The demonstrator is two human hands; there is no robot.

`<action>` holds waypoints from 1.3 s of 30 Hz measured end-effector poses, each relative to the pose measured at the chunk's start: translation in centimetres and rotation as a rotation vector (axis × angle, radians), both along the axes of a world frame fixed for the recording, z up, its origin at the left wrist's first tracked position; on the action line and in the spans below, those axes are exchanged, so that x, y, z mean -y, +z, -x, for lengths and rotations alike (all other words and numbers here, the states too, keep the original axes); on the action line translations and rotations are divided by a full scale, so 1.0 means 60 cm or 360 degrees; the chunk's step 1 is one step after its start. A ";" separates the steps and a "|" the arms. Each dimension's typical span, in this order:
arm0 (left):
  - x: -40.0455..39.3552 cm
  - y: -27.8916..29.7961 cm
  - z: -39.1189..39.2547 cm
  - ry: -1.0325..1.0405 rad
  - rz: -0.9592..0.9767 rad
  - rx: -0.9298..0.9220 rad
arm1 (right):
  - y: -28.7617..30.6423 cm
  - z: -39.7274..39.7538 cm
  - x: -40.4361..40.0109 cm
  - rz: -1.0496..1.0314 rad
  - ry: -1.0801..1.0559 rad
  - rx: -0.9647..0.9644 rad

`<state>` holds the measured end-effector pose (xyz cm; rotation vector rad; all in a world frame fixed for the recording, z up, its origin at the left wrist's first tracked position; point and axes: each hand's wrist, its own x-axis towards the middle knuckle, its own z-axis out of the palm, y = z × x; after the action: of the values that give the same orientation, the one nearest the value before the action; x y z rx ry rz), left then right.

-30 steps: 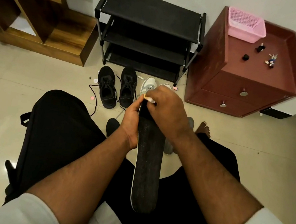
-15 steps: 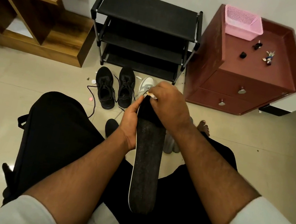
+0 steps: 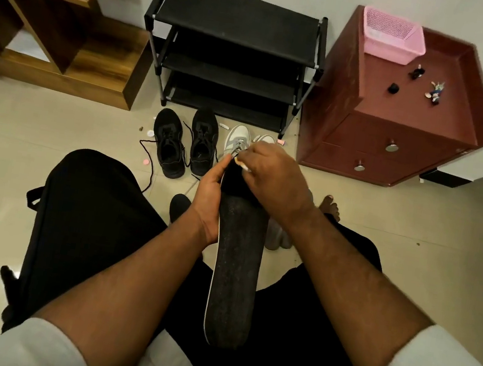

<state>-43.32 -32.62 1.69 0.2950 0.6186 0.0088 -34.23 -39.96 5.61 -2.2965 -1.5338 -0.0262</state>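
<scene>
Over the last second we see very little shift. The dark insole [image 3: 235, 276] stays lengthwise over the person's lap, heel end low between the thighs and toe end raised away from the body, and both hands remain at that toe end. The left hand [image 3: 208, 199] keeps its fingers curled round the insole's left edge, bracing it. The right hand [image 3: 274, 185] keeps pinching a small pale scrap [image 3: 242, 165] against the tip, and the scrap has crept only slightly along the rim. It is too small for us to say whether it is a wipe, a pad or a sticker. We judge from this that the work on the toe end is still going on: the hands hold the same spot with the same grip and make no move toward a shoe. The black sneakers [image 3: 183, 145] and the white sneaker [image 3: 238, 138] lie on the floor [image 3: 52, 134] beyond the hands, in front of the shoe rack [image 3: 237, 24], so we think refitting the insole is a later step.
</scene>
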 end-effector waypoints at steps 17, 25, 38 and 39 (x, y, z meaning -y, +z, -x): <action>-0.008 0.002 0.003 -0.0016 -0.0004 0.0032 | -0.006 -0.011 0.002 -0.0218 -0.0330 -0.0153; -0.013 0.003 0.005 0.0089 0.0008 0.0062 | 0.001 0.024 -0.007 -0.0140 -0.0084 -0.0113; -0.014 0.005 0.008 0.0036 -0.0057 0.0013 | -0.006 0.042 0.009 -0.0154 -0.0154 -0.0129; -0.013 0.008 0.007 0.0022 -0.0050 0.0029 | -0.010 0.030 0.017 -0.0161 -0.0251 -0.0159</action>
<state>-43.75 -31.84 2.15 0.3205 0.6027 0.0345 -36.01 -41.00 5.04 -2.2965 -1.2709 -0.0295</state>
